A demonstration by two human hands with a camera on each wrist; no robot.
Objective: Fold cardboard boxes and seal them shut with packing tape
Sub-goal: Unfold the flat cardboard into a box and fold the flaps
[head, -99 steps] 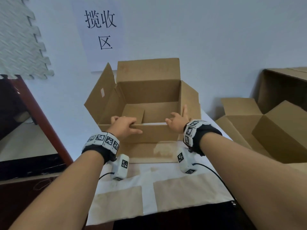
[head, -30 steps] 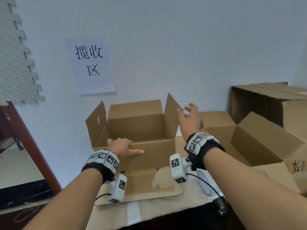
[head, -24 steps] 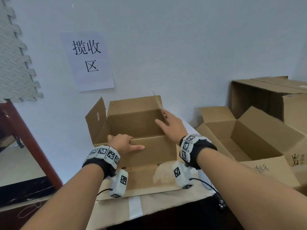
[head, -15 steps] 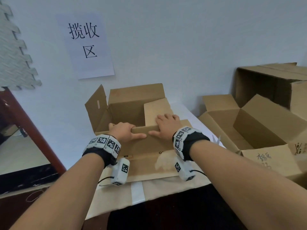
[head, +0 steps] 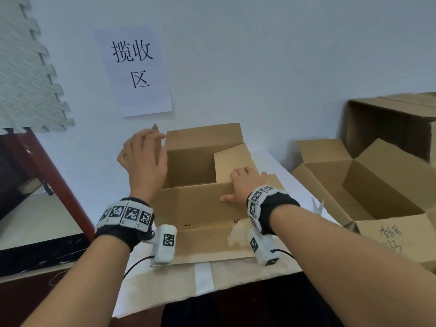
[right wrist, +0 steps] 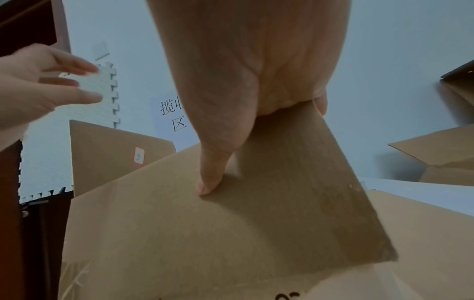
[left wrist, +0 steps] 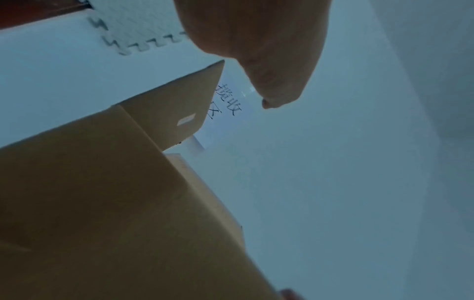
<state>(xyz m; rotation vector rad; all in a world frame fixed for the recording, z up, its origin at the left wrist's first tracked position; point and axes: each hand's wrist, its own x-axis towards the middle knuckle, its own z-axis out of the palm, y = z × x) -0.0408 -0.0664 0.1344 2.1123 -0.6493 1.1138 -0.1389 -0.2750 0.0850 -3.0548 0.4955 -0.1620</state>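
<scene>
- the box (head: 200, 201) sits open on the table (head: 278, 166), below the wall sign (head: 133, 69).
- right hand (head: 245, 185) presses flat on the folded right flap (head: 233, 159); left hand (head: 141, 159), fingers spread, holding nothing, reaches toward the upright left flap (left wrist: 177, 113).
- risk: if the right hand lifts, that flap could spring up.
- count: three boxes, two hands; no tape in view.

A paper sign (head: 136, 69) and grey foam mat (head: 26, 74) hang on the wall.

Head view high, forward-down; 2 wrist views low, upward, sharing the cardboard box (head: 200, 185).
</scene>
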